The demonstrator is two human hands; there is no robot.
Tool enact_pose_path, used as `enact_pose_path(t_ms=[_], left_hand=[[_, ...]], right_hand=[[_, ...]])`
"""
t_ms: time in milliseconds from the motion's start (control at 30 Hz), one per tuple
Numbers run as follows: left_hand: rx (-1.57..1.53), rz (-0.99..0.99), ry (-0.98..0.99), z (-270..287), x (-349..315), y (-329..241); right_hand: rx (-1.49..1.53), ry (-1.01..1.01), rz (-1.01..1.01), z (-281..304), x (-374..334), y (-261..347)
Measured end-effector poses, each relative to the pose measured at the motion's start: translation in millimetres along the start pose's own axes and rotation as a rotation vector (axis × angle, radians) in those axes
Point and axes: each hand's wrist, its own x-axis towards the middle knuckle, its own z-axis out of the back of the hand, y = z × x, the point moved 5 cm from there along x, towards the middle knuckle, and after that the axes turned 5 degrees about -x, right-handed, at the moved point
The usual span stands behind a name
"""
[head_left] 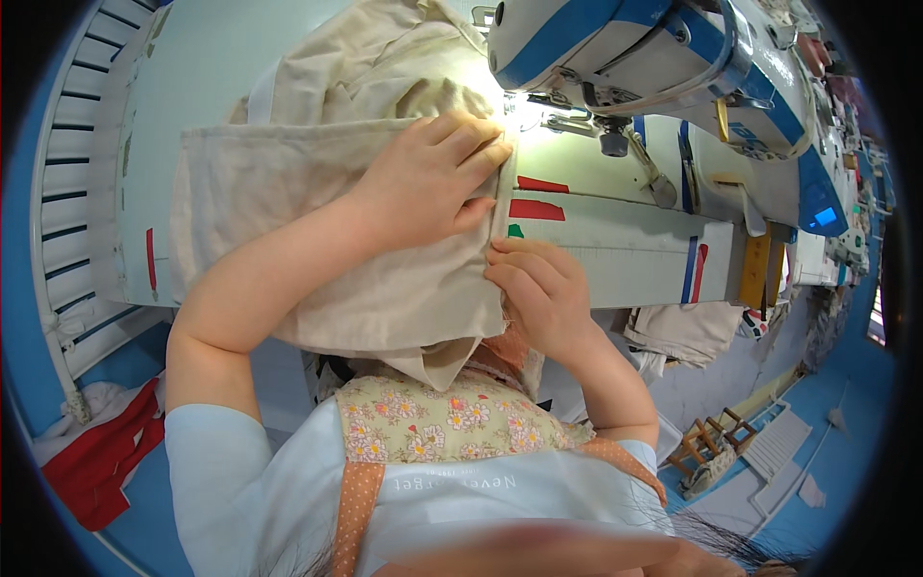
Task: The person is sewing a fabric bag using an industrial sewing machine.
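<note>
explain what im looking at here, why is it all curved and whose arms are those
This is one view from a wide-angle camera worn on a person's head, looking down at their own arms; the lens bends straight edges. The left hand lies flat on a beige cloth spread over a white sewing table. The right hand pinches the cloth's folded edge. Above them is a white and blue sewing machine, its lamp lighting the needle area. Red fabric lies lower left.
</note>
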Motion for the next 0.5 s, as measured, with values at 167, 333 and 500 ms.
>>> enact_pose_path(t_ms=[167,333,500], left_hand=[[-0.02,0.02,-0.004,-1.6,0.2,0.0],[-0.028,0.023,-0.017,0.5,2.3,-0.3],[-0.039,0.022,-0.019,-0.4,3.8,3.0]], right_hand=[[0.002,0.001,-0.006,0.4,-1.8,-0.7],[-0.002,-0.015,-0.017,0.3,-1.8,-2.6],[0.005,-0.022,-0.02,0.1,0.3,-4.4]])
